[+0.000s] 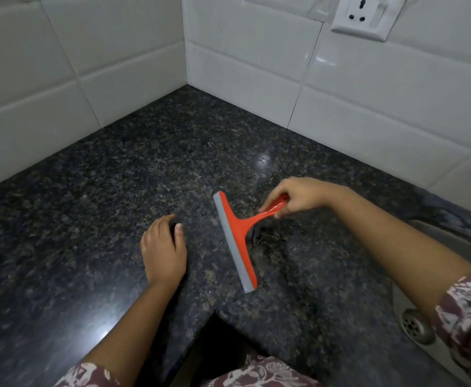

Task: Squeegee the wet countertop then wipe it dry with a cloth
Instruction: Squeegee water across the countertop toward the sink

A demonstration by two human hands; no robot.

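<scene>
From the head view, a dark speckled granite countertop (89,219) runs into a corner of glossy white wall tiles (354,107), with a white switched socket (360,15) high on the right wall. A red squeegee (235,233) lies with its grey blade on the stone near the middle, beside a glistening wet patch (267,180). The right hand (298,196) grips its handle. The left hand (163,247) rests palm down on the counter, fingers relaxed, holding nothing. A steel sink drain (417,326) shows at the right edge.
</scene>
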